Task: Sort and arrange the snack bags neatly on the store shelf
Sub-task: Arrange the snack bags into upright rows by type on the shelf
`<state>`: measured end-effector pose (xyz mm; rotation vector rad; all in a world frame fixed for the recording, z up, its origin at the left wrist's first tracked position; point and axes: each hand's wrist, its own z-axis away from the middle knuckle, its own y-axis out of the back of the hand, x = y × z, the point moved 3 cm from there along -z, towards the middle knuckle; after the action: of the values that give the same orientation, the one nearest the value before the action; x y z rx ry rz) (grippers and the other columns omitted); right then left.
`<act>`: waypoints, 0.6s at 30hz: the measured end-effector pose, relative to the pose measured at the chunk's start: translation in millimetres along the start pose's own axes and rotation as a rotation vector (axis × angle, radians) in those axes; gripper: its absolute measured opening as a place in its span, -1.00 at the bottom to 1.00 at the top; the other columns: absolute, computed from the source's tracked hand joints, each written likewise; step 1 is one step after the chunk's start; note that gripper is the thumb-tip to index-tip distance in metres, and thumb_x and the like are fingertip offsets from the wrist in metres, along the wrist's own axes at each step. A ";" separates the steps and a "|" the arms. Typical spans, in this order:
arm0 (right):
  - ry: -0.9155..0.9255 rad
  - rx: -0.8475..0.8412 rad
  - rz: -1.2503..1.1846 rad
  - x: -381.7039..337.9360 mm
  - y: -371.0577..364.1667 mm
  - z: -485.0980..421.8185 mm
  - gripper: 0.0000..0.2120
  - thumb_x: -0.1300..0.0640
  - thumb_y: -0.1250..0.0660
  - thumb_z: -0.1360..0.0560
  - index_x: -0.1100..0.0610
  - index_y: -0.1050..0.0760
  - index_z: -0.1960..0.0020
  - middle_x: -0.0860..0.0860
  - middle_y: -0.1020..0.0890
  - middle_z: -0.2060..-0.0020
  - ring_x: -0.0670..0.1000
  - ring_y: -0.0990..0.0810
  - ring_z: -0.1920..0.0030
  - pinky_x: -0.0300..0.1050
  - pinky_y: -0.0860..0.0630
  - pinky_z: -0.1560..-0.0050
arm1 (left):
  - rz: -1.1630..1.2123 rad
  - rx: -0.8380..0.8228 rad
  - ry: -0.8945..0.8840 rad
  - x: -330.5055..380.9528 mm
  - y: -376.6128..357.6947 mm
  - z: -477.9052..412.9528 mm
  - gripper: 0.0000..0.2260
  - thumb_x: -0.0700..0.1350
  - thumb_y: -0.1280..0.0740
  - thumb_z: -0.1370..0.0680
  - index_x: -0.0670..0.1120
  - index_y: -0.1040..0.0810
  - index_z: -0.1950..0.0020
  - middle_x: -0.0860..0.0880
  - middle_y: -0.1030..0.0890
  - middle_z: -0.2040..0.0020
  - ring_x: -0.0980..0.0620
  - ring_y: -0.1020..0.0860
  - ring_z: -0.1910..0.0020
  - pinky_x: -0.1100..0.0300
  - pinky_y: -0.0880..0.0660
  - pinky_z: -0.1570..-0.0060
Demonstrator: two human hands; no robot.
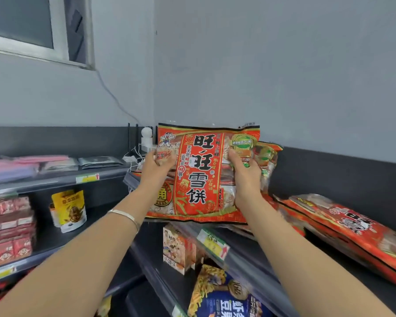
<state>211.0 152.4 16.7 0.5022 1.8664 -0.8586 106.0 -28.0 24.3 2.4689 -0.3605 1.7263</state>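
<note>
Red-and-gold snack bag, black lettering; yellow pouch

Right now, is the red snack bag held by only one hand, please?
No, the left hand and right hand both grip the red snack bag.

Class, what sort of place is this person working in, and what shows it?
Most likely a small shop. Shelves bear price tags on their front edges, packaged snacks like the yellow pouch sit on them, and the red bag held in the left hand and right hand matches other red bags lying at right.
</note>
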 end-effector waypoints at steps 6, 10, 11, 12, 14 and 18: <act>0.053 0.210 -0.070 -4.1 -35.8 -61.1 -0.07 -0.37 -0.51 -0.01 0.00 -0.40 -0.29 0.00 -0.65 -0.08 0.12 -0.66 -0.06 0.22 -0.55 -0.12 | 0.008 -0.210 -0.041 -9.6 -28.6 -94.2 -0.44 0.07 -0.34 -0.52 -0.03 -0.22 -0.44 -0.03 -0.46 -0.30 0.04 -0.47 -0.14 0.14 -0.37 -0.07; 0.155 0.327 -0.041 -12.2 -37.5 -89.2 -0.06 -0.35 -0.50 -0.10 0.02 -0.36 -0.36 0.00 -0.62 -0.15 0.09 -0.63 -0.11 0.19 -0.55 -0.15 | 0.006 -0.288 -0.067 -10.2 -64.9 -140.2 -0.46 0.08 -0.34 -0.52 -0.03 -0.23 -0.43 0.02 -0.46 -0.22 0.07 -0.45 -0.12 0.16 -0.34 -0.04; 0.181 0.342 -0.030 -10.9 -34.8 -95.6 -0.13 -0.31 -0.50 -0.18 0.04 -0.35 -0.37 0.01 -0.62 -0.15 0.08 -0.64 -0.11 0.17 -0.56 -0.15 | 0.011 -0.310 -0.060 -14.3 -74.7 -148.3 -0.46 0.07 -0.34 -0.52 -0.03 -0.23 -0.43 0.01 -0.46 -0.23 0.06 -0.45 -0.14 0.19 -0.35 -0.02; 0.206 0.349 -0.014 -9.7 -32.8 -101.0 -0.19 -0.26 -0.49 -0.25 0.05 -0.34 -0.37 0.02 -0.61 -0.16 0.07 -0.64 -0.11 0.16 -0.57 -0.15 | 0.022 -0.334 -0.053 -19.2 -84.5 -154.9 -0.47 0.05 -0.34 -0.53 -0.04 -0.23 -0.42 0.01 -0.46 -0.24 0.07 -0.46 -0.14 0.25 -0.37 0.04; 0.232 0.357 0.010 -3.4 -26.3 -113.8 -0.18 -0.27 -0.46 -0.29 0.05 -0.29 -0.42 0.03 -0.56 -0.25 0.08 -0.58 -0.21 0.17 -0.51 -0.23 | 0.029 -0.374 -0.046 -30.8 -101.8 -165.5 -0.49 0.02 -0.33 -0.54 -0.05 -0.22 -0.42 0.03 -0.44 -0.21 0.10 -0.44 -0.10 0.36 -0.34 0.19; 0.213 0.349 0.083 9.5 -7.1 -139.0 -0.19 -0.17 -0.37 -0.47 0.01 -0.03 -0.56 0.02 -0.25 -0.50 0.07 -0.26 -0.48 0.12 -0.24 -0.45 | 0.039 -0.387 -0.078 -50.9 -132.8 -189.8 -0.45 0.01 -0.35 -0.53 -0.02 -0.22 -0.45 -0.01 -0.44 -0.31 0.03 -0.45 -0.24 0.19 -0.38 -0.05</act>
<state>117.6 251.2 47.7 0.9107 1.8767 -1.1171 -49.7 149.2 49.1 2.2615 -0.6821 1.4128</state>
